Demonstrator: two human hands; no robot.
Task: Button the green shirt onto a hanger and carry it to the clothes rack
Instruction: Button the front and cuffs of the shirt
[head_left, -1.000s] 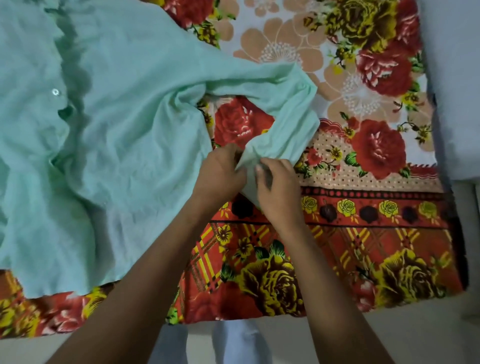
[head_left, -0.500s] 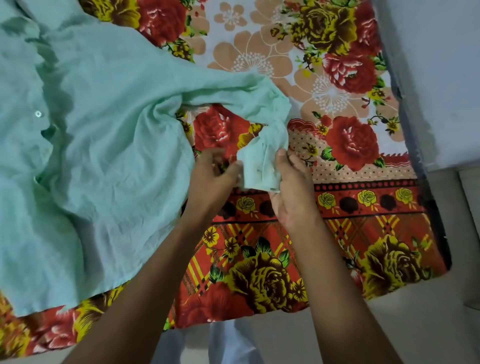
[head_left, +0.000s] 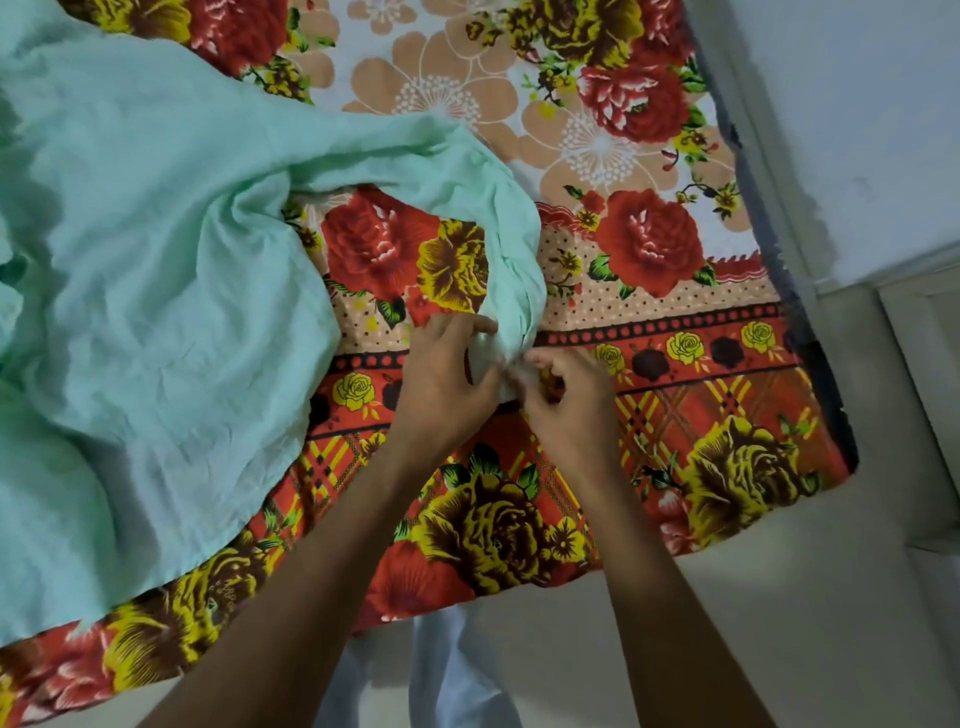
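The shirt is plain pale mint green. The bedsheet is printed with red and yellow roses and peach blossoms on white, with a red-orange plaid band along its near edge. The wall looks whitish.

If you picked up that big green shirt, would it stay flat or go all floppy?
Probably floppy: the thin mint-green cotton shirt lies in soft wrinkles and folds on the flowered bedsheet. It likely weighs little, since the left hand and right hand lift its sleeve end with fingertips alone. It shouldn't roll or break.
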